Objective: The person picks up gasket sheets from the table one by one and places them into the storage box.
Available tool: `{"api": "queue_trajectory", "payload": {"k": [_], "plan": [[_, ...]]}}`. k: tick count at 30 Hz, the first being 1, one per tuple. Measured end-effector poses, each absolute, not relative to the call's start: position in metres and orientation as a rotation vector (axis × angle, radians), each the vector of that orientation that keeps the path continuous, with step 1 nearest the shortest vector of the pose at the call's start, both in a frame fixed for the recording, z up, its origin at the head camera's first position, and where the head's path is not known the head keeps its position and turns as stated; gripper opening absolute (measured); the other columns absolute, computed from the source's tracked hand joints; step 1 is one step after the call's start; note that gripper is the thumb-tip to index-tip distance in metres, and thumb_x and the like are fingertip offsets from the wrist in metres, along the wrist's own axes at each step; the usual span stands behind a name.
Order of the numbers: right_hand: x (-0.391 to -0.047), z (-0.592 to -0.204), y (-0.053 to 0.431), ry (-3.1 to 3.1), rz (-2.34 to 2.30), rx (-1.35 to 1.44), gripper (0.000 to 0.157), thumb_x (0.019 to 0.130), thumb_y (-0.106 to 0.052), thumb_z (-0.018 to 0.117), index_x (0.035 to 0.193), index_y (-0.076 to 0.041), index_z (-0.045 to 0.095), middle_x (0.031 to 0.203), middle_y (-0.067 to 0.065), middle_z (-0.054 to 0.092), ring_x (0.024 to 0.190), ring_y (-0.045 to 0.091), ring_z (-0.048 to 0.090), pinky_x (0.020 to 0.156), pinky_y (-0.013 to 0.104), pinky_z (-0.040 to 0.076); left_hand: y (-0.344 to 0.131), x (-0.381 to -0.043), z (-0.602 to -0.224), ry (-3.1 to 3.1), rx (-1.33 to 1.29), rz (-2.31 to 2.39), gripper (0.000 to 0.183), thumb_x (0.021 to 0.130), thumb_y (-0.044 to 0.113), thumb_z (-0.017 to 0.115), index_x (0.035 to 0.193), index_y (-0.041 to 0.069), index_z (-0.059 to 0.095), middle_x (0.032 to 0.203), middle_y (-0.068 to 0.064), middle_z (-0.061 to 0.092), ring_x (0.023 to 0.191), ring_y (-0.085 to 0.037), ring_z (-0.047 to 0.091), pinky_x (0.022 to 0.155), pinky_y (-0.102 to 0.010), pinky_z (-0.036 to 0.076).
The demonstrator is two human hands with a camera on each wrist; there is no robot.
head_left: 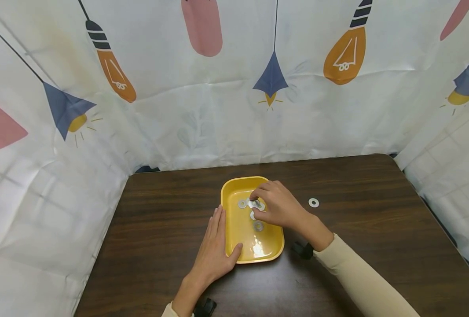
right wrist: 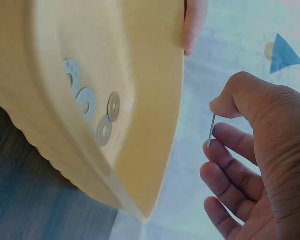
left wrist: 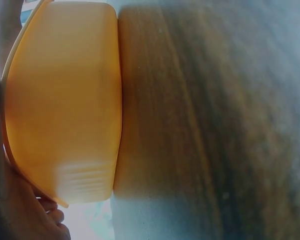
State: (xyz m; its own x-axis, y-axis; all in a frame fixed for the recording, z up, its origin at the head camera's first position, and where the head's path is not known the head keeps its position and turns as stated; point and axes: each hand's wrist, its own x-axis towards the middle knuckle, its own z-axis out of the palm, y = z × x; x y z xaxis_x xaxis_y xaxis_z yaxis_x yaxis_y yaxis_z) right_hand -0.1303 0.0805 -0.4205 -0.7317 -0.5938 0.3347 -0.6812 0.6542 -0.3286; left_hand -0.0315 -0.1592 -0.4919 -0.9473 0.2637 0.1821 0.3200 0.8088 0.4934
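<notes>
A yellow tray (head_left: pixel 238 235) lies on the dark wood table, with several flat metal washers (head_left: pixel 258 226) on its floor. My left hand (head_left: pixel 214 248) lies along the tray's left side, fingers straight against the rim and thumb at the near corner. Above the washers, my right hand (head_left: pixel 278 204) pinches one thin washer (right wrist: pixel 211 131) between thumb and forefinger. The right wrist view has it edge-on, over the tray's edge, with the other fingers loosely curled below. In the left wrist view, the tray's outer wall (left wrist: pixel 65 100) fills the left part.
One more washer (head_left: pixel 313 202) lies on the table (head_left: pixel 357 242), right of the tray. A white curtain (head_left: pixel 218 123) printed with lamps and bulbs hangs behind the table's far edge and along both sides.
</notes>
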Motion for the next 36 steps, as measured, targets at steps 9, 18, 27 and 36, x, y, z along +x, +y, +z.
{"api": "queue_trajectory", "payload": {"k": [9,18,27,36], "plan": [[-0.132,-0.415,0.069,-2.698,0.612,1.082,0.021,0.087,-0.024,0.081,0.105,-0.015,0.079,0.105,0.0,0.078,0.097,0.02,0.069,0.091,0.041,0.055,-0.161,-0.033,-0.494,-2.846,-0.496,-0.812,0.103,0.089,0.035,0.075,0.167,-0.004,0.02,0.179,-0.016,0.016,0.166,-0.032,0.019,0.131,-0.015,-0.01],[-0.134,-0.413,0.056,-2.714,0.576,1.16,0.018,0.089,-0.025,0.078,0.105,-0.016,0.078,0.101,-0.004,0.076,0.096,0.017,0.068,0.103,0.043,0.055,-0.161,-0.033,-0.495,-2.85,-0.49,-0.824,0.103,0.09,0.035,0.075,0.167,-0.002,0.019,0.179,-0.016,0.016,0.166,-0.033,0.019,0.129,-0.012,-0.011],[-0.133,-0.416,0.058,-2.778,0.591,1.179,0.025,0.093,-0.025,0.078,0.114,-0.012,0.077,0.114,0.001,0.077,0.111,0.023,0.07,0.11,0.047,0.052,-0.159,-0.033,-0.495,-2.848,-0.494,-0.812,0.103,0.09,0.035,0.075,0.167,-0.002,0.019,0.178,-0.016,0.017,0.166,-0.033,0.019,0.13,-0.014,-0.01],[-0.137,-0.42,0.084,-2.786,0.616,1.072,0.024,0.092,-0.021,0.08,0.114,-0.012,0.078,0.115,0.002,0.078,0.111,0.024,0.072,0.105,0.049,0.054,-0.159,-0.034,-0.495,-2.853,-0.47,-0.818,0.103,0.089,0.034,0.076,0.167,-0.001,0.02,0.178,-0.015,0.017,0.165,-0.033,0.021,0.129,-0.011,-0.01]]}}
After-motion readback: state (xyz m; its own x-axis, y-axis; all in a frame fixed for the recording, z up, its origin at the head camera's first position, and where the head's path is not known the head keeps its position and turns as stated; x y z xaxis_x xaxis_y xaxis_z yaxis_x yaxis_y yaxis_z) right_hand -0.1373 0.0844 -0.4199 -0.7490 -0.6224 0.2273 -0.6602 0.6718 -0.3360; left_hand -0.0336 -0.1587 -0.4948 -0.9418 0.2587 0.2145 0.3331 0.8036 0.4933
